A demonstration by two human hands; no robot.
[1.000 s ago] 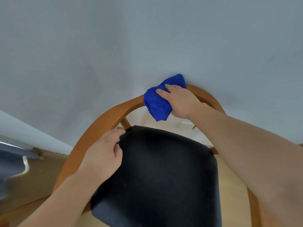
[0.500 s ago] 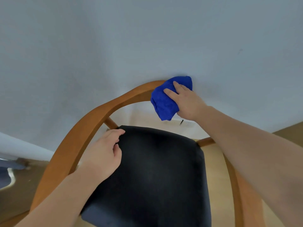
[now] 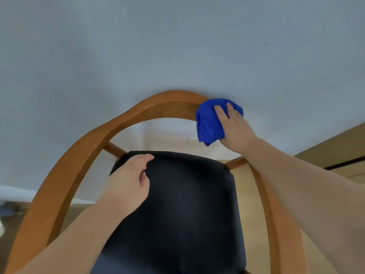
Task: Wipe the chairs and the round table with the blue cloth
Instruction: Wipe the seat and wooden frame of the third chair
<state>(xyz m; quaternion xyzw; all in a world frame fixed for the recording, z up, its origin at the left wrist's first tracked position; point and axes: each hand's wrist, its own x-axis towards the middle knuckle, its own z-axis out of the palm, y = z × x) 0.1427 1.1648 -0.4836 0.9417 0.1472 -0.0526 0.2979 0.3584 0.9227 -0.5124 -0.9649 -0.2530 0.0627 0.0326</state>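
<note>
A chair with a curved wooden back rail (image 3: 79,165) and a black padded seat (image 3: 187,204) stands right against the wall. The bunched blue cloth (image 3: 207,123) sits on the rail just right of its top. My right hand (image 3: 235,129) grips the cloth and presses it on the wood, two fingers showing over it. My left hand (image 3: 128,182) rests on the seat's back left corner, fingers lightly bent toward the rear edge. The round table is out of view.
A pale grey-blue wall (image 3: 177,46) fills the upper view directly behind the chair. Light wooden floor (image 3: 246,184) shows beside the seat. A tan wooden surface (image 3: 335,147) with a dark gap lies at the right edge.
My right hand has slid the blue cloth rightwards along the back rail, from its left part past the top. My left hand has stayed on the seat corner.
</note>
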